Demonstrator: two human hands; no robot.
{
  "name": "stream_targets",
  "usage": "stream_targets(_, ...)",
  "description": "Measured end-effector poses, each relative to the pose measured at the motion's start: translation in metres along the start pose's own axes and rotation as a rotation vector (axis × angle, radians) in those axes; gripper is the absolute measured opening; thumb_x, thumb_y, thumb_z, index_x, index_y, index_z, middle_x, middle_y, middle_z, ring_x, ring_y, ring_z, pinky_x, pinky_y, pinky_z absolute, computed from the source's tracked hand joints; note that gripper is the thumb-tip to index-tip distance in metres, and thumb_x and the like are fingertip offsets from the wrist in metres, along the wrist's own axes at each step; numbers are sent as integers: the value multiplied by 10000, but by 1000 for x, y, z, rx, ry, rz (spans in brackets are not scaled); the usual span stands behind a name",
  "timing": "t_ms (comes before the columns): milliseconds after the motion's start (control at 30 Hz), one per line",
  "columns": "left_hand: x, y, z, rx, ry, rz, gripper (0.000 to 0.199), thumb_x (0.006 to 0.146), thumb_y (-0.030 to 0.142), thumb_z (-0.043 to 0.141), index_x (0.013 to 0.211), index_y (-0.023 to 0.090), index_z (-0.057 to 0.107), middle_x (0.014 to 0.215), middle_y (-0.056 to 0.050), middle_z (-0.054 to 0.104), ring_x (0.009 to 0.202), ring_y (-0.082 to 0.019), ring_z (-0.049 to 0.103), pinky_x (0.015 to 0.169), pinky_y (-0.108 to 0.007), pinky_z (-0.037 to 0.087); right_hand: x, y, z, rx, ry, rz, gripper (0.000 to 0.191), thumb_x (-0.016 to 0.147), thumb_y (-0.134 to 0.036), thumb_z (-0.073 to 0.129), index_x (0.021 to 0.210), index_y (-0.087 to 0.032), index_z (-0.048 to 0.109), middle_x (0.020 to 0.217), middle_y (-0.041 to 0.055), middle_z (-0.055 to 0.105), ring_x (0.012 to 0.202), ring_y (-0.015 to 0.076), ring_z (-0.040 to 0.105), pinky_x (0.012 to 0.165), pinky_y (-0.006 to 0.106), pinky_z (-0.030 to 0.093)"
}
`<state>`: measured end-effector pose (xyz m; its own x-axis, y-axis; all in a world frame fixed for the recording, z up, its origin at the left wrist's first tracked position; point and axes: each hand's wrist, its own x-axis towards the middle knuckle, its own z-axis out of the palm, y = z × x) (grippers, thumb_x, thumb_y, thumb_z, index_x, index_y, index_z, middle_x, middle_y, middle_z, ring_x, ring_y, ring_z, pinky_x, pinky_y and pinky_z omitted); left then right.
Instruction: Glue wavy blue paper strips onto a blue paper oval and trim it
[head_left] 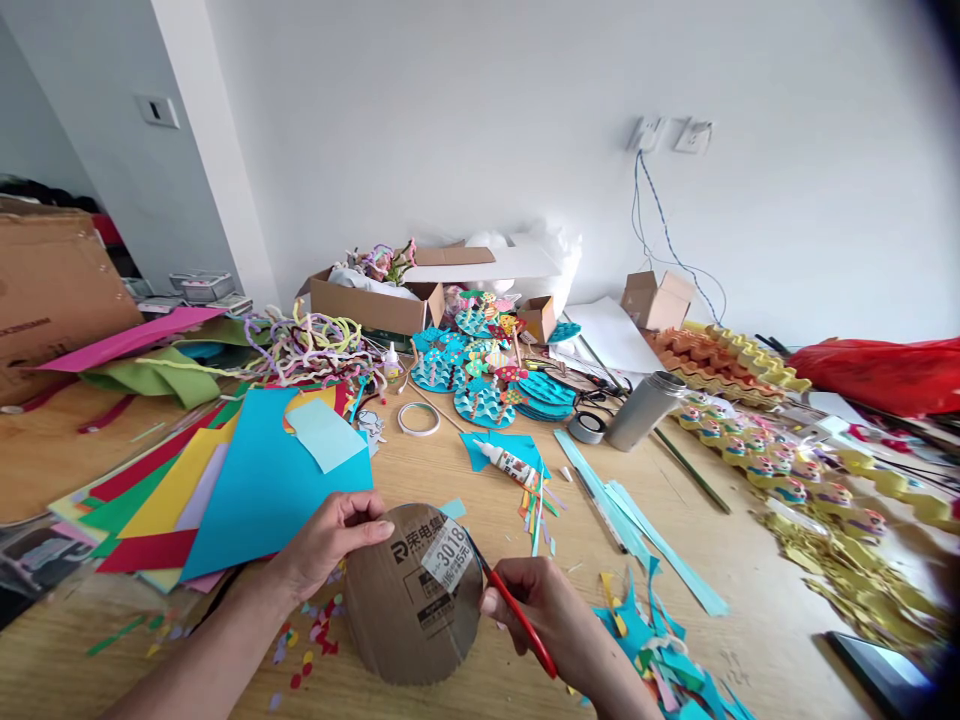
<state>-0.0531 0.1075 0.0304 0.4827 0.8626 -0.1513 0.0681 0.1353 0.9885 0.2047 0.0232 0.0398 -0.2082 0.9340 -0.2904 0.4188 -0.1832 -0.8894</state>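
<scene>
My left hand [341, 535] pinches the upper left edge of a round brown cardboard disc [397, 630], which carries black printing and a clear label marked 3018. Closed around a pair of red-handled scissors [523, 622] is my right hand [551, 600]. The dark blades lie along the disc's upper right edge, where a thin blue rim shows. How far the blades are apart I cannot make out. Just beyond the disc lies a glue bottle [512, 464] on a blue paper scrap [480, 450].
Coloured paper sheets [262, 480] are stacked to the left. Blue offcuts [675, 665] lie at the right front, near a phone [877, 665]. Farther back are decorated blue discs [484, 400], a steel flask [645, 410], a tape roll [418, 419] and painted egg cartons [780, 455].
</scene>
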Motion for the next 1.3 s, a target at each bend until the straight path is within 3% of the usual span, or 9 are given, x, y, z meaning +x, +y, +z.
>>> stream_targets(267,2,-4,-2,-2,-4,8,328,728,436,685,644,155,536,635,37,468,619,-110,399,571,-245,287,0,1,0,17,-5,17,467,739,-593,636,576,-177,499,397,-67,406,364,69,366,390,204,217)
stream_targets(467,1,-3,-1,-30,0,-7,327,720,431,690,639,156,532,632,33,471,616,-113,405,569,-247,284,2,3,-3,16,48,23,471,742,-612,617,606,-184,471,485,-54,427,427,87,409,424,212,260)
stream_targets(700,0,-6,-3,-19,-61,32,306,731,418,685,662,155,544,669,25,474,658,-125,414,604,-259,284,-1,0,-3,-117,29,-84,479,705,-576,680,605,-179,431,585,-68,295,583,91,242,502,233,185)
stream_targets(1000,0,-2,-3,95,-97,65,330,734,441,664,636,164,513,648,34,413,624,-116,357,573,-262,235,-2,-3,-4,-84,-21,-128,492,720,-585,668,611,-178,416,603,-69,293,605,95,233,516,237,177)
stream_targets(1300,-3,3,2,122,-102,59,336,714,437,669,606,164,505,639,37,395,619,-113,345,571,-259,234,-1,2,-4,-143,-42,-63,549,699,-655,649,590,-177,401,595,-63,278,600,95,221,508,247,164)
